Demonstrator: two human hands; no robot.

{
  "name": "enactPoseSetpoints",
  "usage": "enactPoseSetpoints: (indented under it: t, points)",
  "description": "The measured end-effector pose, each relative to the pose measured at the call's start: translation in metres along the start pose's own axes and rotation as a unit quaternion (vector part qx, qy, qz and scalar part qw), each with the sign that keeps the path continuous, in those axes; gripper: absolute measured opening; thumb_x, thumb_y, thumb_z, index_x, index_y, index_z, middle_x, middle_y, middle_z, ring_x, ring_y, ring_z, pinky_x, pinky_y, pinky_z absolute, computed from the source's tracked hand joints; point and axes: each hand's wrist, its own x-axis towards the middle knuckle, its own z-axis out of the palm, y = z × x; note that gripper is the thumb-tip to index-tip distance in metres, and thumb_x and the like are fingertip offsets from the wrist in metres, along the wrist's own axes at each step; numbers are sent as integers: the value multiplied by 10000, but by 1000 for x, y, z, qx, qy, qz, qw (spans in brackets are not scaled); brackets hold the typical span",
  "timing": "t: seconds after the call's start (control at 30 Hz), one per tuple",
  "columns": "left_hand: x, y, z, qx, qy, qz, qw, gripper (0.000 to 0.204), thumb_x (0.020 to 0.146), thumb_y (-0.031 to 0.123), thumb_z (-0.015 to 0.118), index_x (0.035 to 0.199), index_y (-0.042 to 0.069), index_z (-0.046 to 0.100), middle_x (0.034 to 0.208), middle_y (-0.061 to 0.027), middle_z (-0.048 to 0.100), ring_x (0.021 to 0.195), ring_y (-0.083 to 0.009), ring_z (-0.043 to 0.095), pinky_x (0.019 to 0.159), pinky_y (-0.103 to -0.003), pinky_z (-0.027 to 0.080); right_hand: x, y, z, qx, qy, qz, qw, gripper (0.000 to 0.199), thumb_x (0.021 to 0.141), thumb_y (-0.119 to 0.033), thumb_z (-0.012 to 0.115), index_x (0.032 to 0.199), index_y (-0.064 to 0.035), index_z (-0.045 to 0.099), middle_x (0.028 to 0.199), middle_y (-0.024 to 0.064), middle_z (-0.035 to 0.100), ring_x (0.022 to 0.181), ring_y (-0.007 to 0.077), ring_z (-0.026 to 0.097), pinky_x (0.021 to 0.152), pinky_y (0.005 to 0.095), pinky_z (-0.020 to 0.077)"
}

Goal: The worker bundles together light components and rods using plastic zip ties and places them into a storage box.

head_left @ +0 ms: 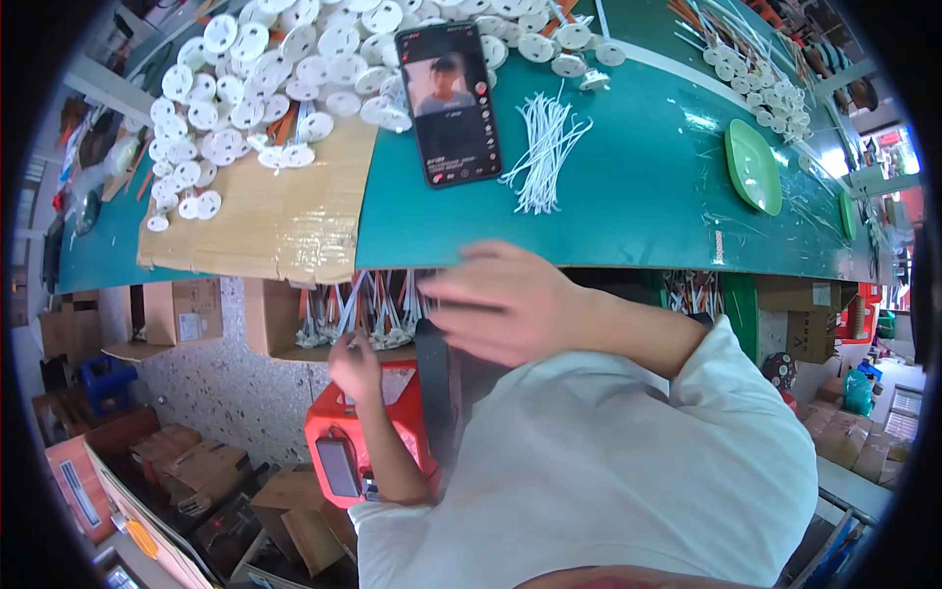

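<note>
My right hand [515, 304] is held in front of the table's near edge, fingers stretched to the left and somewhat apart. Motion smears it, and nothing shows in its grasp. Lower and further left, my left hand [355, 367] is raised beside an open cardboard box [272, 319]. Its fingers are small and blurred, so I cannot make out whether they hold anything. Inside that box are white parts with white and orange wires [363, 312]. On the green table [628, 216] lie a bundle of white ties or wires [545, 157] and a phone [451, 108] with its screen lit.
Many round white discs with wires [265, 74] are heaped at the far left, partly on a cardboard sheet [314, 206]. A green dish [753, 167] lies right. Below, a red stool [402, 407] carries a black device [339, 466]. Cardboard boxes [201, 466] stand lower left.
</note>
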Motion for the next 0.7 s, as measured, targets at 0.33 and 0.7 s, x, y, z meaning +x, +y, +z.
enactPoseSetpoints:
  t: [0.33,0.7]
  points:
    - [107,246,-63,-424,220,257,840,62,916,-8,608,911,-44,657,821,-150,678,706,-220,612,664,-317,491,-20,88,-157,-114,69,229,964,184,793,-52,746,976,-58,724,992,87,722,844,204,692,704,311,536]
    - [138,267,-40,-559,126,3,820,177,1034,209,522,1104,47,549,1085,-65,630,981,-139,571,804,-294,441,103,293,-232,-238,42,415,877,448,743,-526,724,960,-139,786,882,61,759,869,233,733,834,359,566]
